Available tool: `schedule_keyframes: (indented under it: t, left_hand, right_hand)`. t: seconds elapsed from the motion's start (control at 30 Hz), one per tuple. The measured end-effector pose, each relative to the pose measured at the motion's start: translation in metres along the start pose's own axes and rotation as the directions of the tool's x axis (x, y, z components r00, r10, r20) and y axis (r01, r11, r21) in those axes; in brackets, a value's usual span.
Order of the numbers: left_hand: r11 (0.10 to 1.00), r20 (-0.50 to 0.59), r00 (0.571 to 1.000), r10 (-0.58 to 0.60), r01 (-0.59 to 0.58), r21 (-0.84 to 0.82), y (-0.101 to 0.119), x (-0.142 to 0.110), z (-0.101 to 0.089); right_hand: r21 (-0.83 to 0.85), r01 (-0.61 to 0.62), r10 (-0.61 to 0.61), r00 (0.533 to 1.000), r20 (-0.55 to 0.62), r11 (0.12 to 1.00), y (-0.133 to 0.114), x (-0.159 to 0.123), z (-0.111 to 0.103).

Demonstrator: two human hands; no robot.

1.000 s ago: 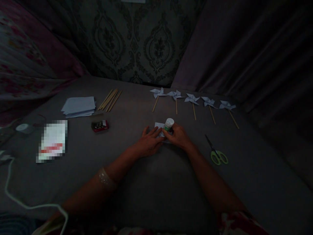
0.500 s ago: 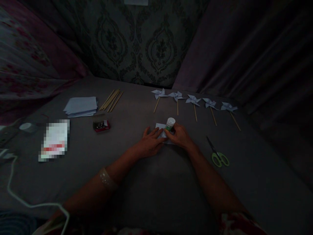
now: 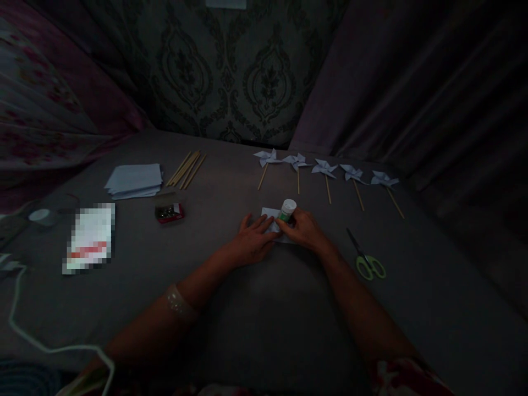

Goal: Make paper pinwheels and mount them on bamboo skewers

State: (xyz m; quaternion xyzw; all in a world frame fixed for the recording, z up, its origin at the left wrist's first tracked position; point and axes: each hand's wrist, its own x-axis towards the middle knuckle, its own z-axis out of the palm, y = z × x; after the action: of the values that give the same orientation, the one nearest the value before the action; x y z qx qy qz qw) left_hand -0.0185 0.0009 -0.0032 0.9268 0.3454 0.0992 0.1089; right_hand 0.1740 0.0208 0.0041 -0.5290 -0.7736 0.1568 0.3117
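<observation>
In front of me a small white sheet of paper (image 3: 270,212) lies on the grey cloth, partly covered by both hands. My left hand (image 3: 256,240) rests flat on it with the fingers spread, pressing its left side. My right hand (image 3: 305,230) is closed around a glue stick (image 3: 287,210) with a green label and a white end pointing up. The stick is tilted, its lower end down at the paper and hidden by my fingers. A pair of scissors (image 3: 366,263) with green handles lies to the right of my right forearm.
Several paper pinwheels (image 3: 325,169) on sticks lie in a row at the back right. At the back left are a stack of white paper (image 3: 135,180) and several wooden sticks (image 3: 185,169). Nearer are a small open box (image 3: 169,212), a blurred packet (image 3: 89,239) and a white cable (image 3: 58,348).
The view has shifted very slightly. Both hands, the paper and the glue stick keep nearly the same places.
</observation>
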Motion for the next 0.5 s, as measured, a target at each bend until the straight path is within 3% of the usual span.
schedule_keyframes:
  t: [0.13, 0.5]
  left_hand:
    - [1.0, 0.01, 1.0, 0.003, -0.003, 0.002, -0.001, 0.0, 0.0]
    - [1.0, 0.032, 0.999, -0.018, 0.018, -0.003, -0.002, 0.0, 0.001]
  right_hand:
    - [-0.012, 0.02, -0.02, 0.999, -0.027, 1.0, 0.0, 0.002, 0.002]
    - [-0.033, 0.016, -0.013, 0.997, 0.074, 0.999, -0.001, 0.001, -0.011]
